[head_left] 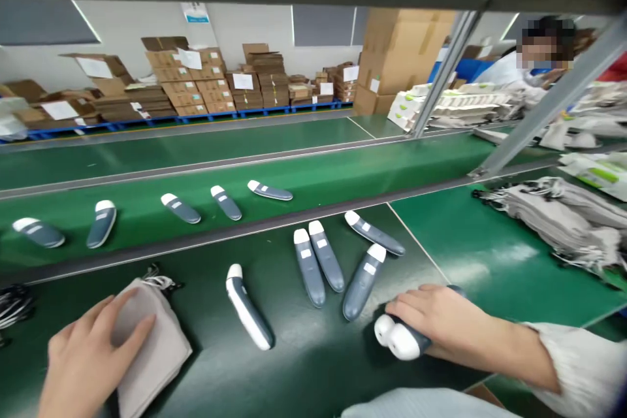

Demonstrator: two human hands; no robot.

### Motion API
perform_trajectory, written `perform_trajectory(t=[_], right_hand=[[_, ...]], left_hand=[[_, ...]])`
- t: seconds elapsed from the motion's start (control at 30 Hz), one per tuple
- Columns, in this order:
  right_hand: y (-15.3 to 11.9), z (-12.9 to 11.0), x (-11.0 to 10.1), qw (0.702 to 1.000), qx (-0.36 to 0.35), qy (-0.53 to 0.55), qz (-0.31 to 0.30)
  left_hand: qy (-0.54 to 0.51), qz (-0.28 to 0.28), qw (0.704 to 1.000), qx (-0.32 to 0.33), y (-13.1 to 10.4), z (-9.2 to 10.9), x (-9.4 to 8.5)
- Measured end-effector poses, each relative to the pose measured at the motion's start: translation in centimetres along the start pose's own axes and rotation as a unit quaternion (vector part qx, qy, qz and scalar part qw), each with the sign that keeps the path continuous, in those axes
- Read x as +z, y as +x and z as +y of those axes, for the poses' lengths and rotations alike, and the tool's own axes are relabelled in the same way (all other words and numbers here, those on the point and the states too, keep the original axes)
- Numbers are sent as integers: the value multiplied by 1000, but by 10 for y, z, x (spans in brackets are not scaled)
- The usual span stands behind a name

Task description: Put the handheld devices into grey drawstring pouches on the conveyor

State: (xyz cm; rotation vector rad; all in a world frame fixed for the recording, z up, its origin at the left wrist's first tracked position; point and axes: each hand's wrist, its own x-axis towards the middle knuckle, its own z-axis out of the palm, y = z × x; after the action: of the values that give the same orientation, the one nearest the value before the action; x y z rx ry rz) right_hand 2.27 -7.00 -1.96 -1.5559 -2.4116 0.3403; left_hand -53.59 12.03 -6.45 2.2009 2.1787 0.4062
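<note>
My left hand (pixel 85 356) presses flat on a grey drawstring pouch (pixel 151 346) lying at the near left of the green bench (pixel 304 372). Over at the near right, my right hand (pixel 435 320) closes over two grey-and-white handheld devices (pixel 399 337) whose white ends poke out to the left. Several more of these devices lie loose on the bench: one alone (pixel 247 307) between my hands, and a cluster (pixel 337 264) farther back.
Several devices (pixel 181 208) ride on the green conveyor belt (pixel 343 176) beyond a grey rail. A heap of grey pouches (pixel 563 215) lies at right. Black cords (pixel 14 304) sit far left. A person (pixel 529 59) works at back right. Stacked cartons (pixel 196 85) line the wall.
</note>
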Motion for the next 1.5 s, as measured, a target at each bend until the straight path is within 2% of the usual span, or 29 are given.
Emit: perform_trajectory(t=[0.1, 0.17, 0.27, 0.33, 0.4, 0.47, 0.5, 0.57, 0.6, 0.67, 0.7, 0.77, 0.83, 0.93, 1.03, 1.17, 1.23, 1.33, 1.4, 1.43, 1.5], right_hand=[[19, 19, -28, 991, 119, -46, 43], [38, 43, -46, 963, 233, -106, 79], [74, 92, -52, 923, 344, -164, 49], [95, 120, -43, 922, 358, -149, -2], [111, 139, -33, 932, 341, -116, -42], [122, 144, -29, 940, 322, -102, -52], [126, 142, -30, 941, 321, -102, -37], [139, 129, -38, 940, 333, -71, 20], [147, 119, -43, 943, 329, -17, 49], [169, 91, -52, 938, 293, 161, 91], [183, 74, -55, 924, 262, 261, 97], [212, 36, -55, 879, 202, 423, 90], [242, -3, -48, 841, 157, 514, 64], [277, -53, -28, 812, 86, 577, 22], [298, -88, -7, 793, 24, 608, 28], [312, -112, 14, 771, -25, 633, 66], [316, -118, 21, 778, -58, 622, 56], [312, -122, 26, 814, -117, 568, -19], [302, -121, 23, 825, -103, 548, -89], [295, -119, 19, 817, -78, 559, -117], [278, -110, 0, 780, -21, 610, -136]], left_hand=[[31, 77, 994, 68, -13, 50, 2], [26, 92, 991, 91, -23, 79, 4], [36, 92, 990, 103, -35, 114, 9], [30, 89, 990, 102, -41, 132, 13], [9, 77, 992, 102, -43, 148, 16], [-33, 64, 991, 111, -40, 159, 18], [-64, 57, 989, 118, -37, 161, 18], [-132, 46, 983, 119, -29, 158, 18], [-164, 40, 979, 111, -25, 154, 18], [-220, 29, 971, 86, -16, 145, 17], [-243, 24, 966, 78, -13, 141, 16], [-278, 24, 957, 75, -8, 135, 14], [-277, 35, 957, 78, -7, 134, 12], [-219, 63, 967, 112, -9, 135, 5], [-226, 74, 957, 164, -13, 135, -9], [-376, 25, 911, 169, -17, 139, -28], [-445, 29, 882, 153, -17, 146, -34], [-513, 120, 845, 95, -13, 158, -41], [-551, 154, 818, 58, -11, 163, -47], [-570, 154, 806, 40, -10, 165, -51], [-612, 150, 777, -3, -7, 162, -60]])
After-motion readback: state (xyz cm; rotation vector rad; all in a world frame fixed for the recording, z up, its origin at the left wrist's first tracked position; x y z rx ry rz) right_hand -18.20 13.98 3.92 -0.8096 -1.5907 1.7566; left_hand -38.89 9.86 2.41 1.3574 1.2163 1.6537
